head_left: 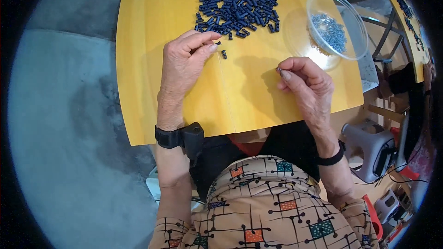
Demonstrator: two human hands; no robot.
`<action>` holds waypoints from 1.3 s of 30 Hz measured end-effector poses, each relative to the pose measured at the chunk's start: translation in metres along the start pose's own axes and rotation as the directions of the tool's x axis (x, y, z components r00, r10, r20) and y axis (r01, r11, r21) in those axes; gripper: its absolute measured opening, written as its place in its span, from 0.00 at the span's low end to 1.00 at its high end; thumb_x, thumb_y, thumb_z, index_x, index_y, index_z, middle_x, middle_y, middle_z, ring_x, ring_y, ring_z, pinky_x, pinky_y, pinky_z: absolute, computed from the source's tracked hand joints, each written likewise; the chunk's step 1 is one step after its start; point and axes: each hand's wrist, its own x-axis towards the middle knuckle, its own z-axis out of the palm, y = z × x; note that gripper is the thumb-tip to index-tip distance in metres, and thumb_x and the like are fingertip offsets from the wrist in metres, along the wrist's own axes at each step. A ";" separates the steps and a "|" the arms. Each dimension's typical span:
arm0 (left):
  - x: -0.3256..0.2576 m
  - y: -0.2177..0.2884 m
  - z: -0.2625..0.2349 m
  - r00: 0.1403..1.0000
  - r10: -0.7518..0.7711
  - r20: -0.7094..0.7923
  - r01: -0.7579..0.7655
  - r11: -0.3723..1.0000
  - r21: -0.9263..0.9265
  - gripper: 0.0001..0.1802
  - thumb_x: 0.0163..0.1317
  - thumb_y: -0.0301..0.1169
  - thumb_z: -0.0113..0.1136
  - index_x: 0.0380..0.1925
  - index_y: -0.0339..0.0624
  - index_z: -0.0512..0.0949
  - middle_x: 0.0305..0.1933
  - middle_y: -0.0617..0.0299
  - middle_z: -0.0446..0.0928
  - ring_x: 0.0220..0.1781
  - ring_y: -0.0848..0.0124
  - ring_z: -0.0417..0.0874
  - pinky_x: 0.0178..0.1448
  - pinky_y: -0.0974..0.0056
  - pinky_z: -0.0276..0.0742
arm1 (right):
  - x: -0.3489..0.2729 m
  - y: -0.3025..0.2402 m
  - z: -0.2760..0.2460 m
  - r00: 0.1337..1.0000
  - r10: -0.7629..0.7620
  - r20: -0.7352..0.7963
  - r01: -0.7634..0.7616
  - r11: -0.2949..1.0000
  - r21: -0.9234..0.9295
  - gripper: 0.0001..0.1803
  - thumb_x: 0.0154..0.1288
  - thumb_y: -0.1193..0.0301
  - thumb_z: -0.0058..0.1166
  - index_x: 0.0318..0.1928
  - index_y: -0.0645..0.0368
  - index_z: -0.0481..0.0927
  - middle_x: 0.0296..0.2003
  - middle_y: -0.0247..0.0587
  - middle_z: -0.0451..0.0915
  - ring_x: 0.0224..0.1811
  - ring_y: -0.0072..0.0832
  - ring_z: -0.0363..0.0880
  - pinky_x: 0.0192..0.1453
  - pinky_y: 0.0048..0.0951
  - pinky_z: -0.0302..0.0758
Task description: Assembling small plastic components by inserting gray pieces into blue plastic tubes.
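A heap of dark parts (242, 2) lies on the yellow tabletop (147, 60), spread loosely, probably so that single pieces come away easily. Just on the person's side of the heap, the left hand (184, 55) has its grip together at thumb and forefinger, seemingly clamped on a small dark piece (218, 43); a fingertip pinch suits something so slight. One loose part (224, 54) lies just beside those fingertips, apart from the heap, perhaps set there for quick reach. Nearer the person and to the right of the heap, the right hand (309, 83) has its grip clamped on a tiny item (278, 69), too small to identify, its tip left exposed. Right of the heap stands a clear bowl (364, 41) holding small silvery pieces (330, 32); its walls likely keep them from scattering, and it sits conveniently on the right hand's side.
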 end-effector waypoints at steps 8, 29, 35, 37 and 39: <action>0.000 -0.002 0.004 0.994 0.103 0.047 -0.110 0.971 0.212 0.07 0.50 0.21 0.61 0.31 0.37 0.82 0.28 0.59 0.79 0.28 0.70 0.79 0.32 0.70 0.73 | 0.000 0.003 0.000 0.999 -0.034 0.005 0.034 0.999 0.016 0.06 0.59 0.81 0.54 0.37 0.64 0.79 0.28 0.31 0.79 0.27 0.15 0.76 0.32 0.16 0.74; -0.018 0.014 0.022 0.997 0.002 -0.074 0.019 0.958 0.285 0.08 0.43 0.25 0.69 0.25 0.35 0.82 0.23 0.60 0.78 0.24 0.76 0.78 0.28 0.72 0.73 | 0.001 -0.001 0.000 0.999 -0.034 0.005 0.034 0.999 -0.006 0.04 0.58 0.81 0.53 0.36 0.66 0.78 0.26 0.30 0.78 0.26 0.15 0.75 0.32 0.17 0.73; -0.016 0.016 0.018 0.988 0.036 -0.148 0.002 0.968 0.252 0.07 0.44 0.24 0.68 0.26 0.36 0.82 0.22 0.60 0.77 0.23 0.72 0.78 0.27 0.70 0.73 | -0.001 0.001 -0.002 0.999 -0.051 0.017 0.052 0.998 -0.038 0.05 0.57 0.82 0.54 0.36 0.66 0.78 0.26 0.31 0.78 0.27 0.15 0.76 0.32 0.17 0.73; -0.010 0.017 0.016 0.979 0.017 -0.203 0.028 0.976 0.218 0.07 0.45 0.24 0.67 0.26 0.36 0.82 0.22 0.60 0.77 0.23 0.72 0.78 0.28 0.70 0.73 | -0.001 0.002 -0.002 0.998 -0.055 0.015 0.056 0.998 -0.027 0.05 0.57 0.82 0.53 0.36 0.66 0.78 0.26 0.31 0.78 0.28 0.15 0.76 0.32 0.17 0.74; -0.002 0.015 0.009 0.958 0.020 -0.286 0.056 0.966 0.252 0.06 0.46 0.22 0.65 0.27 0.35 0.82 0.24 0.59 0.78 0.24 0.71 0.79 0.29 0.69 0.73 | -0.002 0.001 -0.002 0.998 -0.053 0.018 0.053 0.998 -0.014 0.05 0.57 0.82 0.53 0.36 0.66 0.78 0.26 0.31 0.78 0.28 0.15 0.76 0.32 0.17 0.74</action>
